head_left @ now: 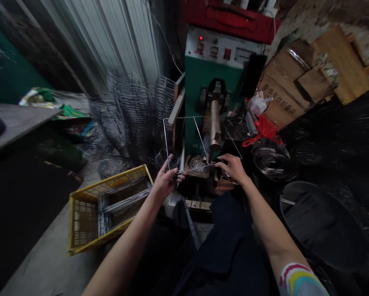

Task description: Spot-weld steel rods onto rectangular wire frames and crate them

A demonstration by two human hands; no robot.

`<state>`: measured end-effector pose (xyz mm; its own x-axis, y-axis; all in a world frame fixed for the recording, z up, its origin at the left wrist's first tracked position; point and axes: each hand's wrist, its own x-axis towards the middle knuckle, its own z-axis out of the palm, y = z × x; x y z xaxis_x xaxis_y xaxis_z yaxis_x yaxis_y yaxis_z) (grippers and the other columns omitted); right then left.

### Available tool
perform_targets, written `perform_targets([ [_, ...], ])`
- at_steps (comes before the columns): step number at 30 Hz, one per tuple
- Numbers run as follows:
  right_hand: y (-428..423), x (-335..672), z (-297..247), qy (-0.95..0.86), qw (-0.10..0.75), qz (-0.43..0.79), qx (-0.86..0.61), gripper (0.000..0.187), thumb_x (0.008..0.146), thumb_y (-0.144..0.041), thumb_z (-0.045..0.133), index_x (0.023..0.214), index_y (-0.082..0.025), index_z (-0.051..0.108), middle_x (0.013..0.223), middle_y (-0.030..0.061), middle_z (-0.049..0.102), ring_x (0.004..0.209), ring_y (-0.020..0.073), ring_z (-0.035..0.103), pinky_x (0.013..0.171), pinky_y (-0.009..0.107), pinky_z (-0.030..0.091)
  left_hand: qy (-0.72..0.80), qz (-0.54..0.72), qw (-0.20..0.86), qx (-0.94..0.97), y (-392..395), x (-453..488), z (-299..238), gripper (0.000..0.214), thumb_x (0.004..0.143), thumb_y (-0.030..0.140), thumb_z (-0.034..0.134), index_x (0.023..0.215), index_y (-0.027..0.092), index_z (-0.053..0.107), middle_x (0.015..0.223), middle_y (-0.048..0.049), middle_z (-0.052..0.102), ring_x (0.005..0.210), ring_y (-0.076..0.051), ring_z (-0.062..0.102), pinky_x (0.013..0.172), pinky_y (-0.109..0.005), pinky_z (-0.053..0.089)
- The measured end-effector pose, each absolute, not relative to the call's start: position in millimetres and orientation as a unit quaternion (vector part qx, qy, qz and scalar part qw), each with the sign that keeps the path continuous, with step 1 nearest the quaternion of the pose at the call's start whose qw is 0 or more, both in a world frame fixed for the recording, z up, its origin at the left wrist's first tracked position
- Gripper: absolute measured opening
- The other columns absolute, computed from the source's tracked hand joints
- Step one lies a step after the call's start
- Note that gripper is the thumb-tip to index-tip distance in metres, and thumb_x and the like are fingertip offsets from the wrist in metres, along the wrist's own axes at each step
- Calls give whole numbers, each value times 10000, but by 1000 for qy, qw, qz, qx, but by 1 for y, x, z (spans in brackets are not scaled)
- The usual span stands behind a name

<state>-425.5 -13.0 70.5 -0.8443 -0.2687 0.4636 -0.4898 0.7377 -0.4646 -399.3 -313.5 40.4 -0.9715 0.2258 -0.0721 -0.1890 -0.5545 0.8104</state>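
My left hand (165, 178) is closed on a thin bent wire frame (184, 118) that rises in front of a green welding machine (217, 74). My right hand (232, 166) pinches the other end of the same wire work near a small round wire piece (198, 164) on the machine's lower block. The machine's copper-coloured electrode (214, 125) hangs just above that piece. Both forearms reach forward over my dark-trousered lap.
A yellow plastic crate (79, 213) holding metal wire parts stands on the floor at the left. Stacks of round wire racks (135, 111) lean behind it. Coils of dark wire (272, 160), a black tub (320, 222), cardboard boxes (291, 86) and a red bag (264, 129) crowd the right.
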Motion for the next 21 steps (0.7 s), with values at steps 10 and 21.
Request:
perform_targets([
  [10,-17,-433,75,-925,194,260,200,297,791,-420,744,976,-189,721,944,68,724,895,219,682,810,304,503,419,899,129,-6,-315,-409,28,921,783,130,669,1530,247,142,701,-53,706,574,-149,661,490,-177,466],
  [21,-11,-434,65,-924,191,265,200,319,825,-473,694,983,-196,713,916,64,715,838,204,665,753,294,476,444,886,132,-8,-315,-411,33,899,808,152,669,1531,269,148,724,-53,718,570,-137,658,494,-173,476],
])
